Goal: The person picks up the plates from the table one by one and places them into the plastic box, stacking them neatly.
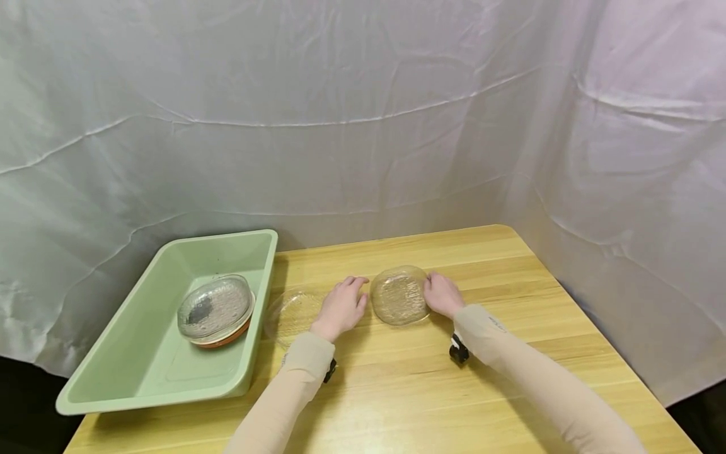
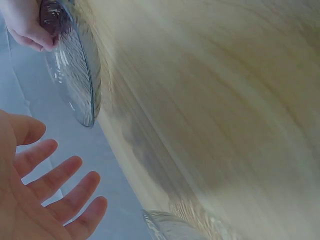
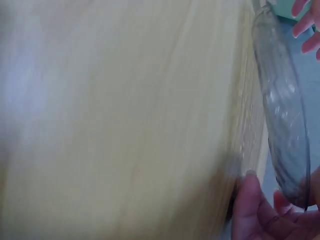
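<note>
A clear textured glass plate point(image 1: 399, 295) is held at its right edge by my right hand point(image 1: 442, 294). In the right wrist view the plate point(image 3: 285, 115) appears edge-on over the wood, with the fingers of the right hand point(image 3: 262, 212) at its lower end. To the left of this plate is my left hand point(image 1: 342, 308), its fingers spread and nothing in them; the left wrist view shows that hand point(image 2: 50, 185) with a gap between it and the plate point(image 2: 75, 70). A second clear glass plate point(image 1: 292, 315) lies on the table, partly behind the left hand and sleeve.
A pale green tub point(image 1: 153, 372) stands on the left of the wooden table point(image 1: 397, 391). Inside it is a stack of dishes, a clear glass one point(image 1: 218, 307) on top, with white and orange-brown rims under it. Grey cloth point(image 1: 340, 170) hangs behind and to the right.
</note>
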Tool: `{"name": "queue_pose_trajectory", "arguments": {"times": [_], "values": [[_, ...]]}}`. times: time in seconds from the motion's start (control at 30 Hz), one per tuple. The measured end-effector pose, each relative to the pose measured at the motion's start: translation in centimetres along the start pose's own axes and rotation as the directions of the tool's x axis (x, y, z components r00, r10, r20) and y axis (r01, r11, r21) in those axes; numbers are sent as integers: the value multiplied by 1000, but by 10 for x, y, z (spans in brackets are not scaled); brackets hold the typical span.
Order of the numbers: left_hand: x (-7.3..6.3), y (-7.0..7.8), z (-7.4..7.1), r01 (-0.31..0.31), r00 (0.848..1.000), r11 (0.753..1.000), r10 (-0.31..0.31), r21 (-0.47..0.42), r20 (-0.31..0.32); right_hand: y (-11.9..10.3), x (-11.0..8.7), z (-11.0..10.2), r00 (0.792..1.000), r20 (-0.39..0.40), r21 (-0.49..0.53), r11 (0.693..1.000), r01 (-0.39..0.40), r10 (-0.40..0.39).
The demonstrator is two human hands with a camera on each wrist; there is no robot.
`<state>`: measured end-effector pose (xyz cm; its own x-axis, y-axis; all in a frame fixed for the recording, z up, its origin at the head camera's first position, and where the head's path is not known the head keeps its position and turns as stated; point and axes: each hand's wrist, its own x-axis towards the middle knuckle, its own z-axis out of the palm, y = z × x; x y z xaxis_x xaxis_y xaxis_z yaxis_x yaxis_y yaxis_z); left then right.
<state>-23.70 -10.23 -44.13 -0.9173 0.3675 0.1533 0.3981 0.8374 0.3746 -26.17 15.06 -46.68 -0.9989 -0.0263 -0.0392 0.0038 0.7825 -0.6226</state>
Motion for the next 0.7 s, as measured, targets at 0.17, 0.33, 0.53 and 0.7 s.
{"name": "queue_pose_trajectory", "arguments": {"times": [0.17, 0.33, 0.53, 0.7], "values": [[-1, -1, 0, 14, 1000, 998, -15, -59, -10, -2, -1, 1, 1000, -4, 95, 995, -13, 13], [-1, -3, 0, 32, 999, 992, -36, -119, -27, -1, -1, 5, 1000, 5, 249, 968, -31, 31], [0, -2, -2, 44, 996, 983, -57, -179, -67, -3, -6, 8, 995, 53, 406, 909, -93, 79], [0, -2, -3, 48, 991, 971, -77, -236, -113, -5, -7, 11, 992, 81, 507, 853, -123, 95]]}}
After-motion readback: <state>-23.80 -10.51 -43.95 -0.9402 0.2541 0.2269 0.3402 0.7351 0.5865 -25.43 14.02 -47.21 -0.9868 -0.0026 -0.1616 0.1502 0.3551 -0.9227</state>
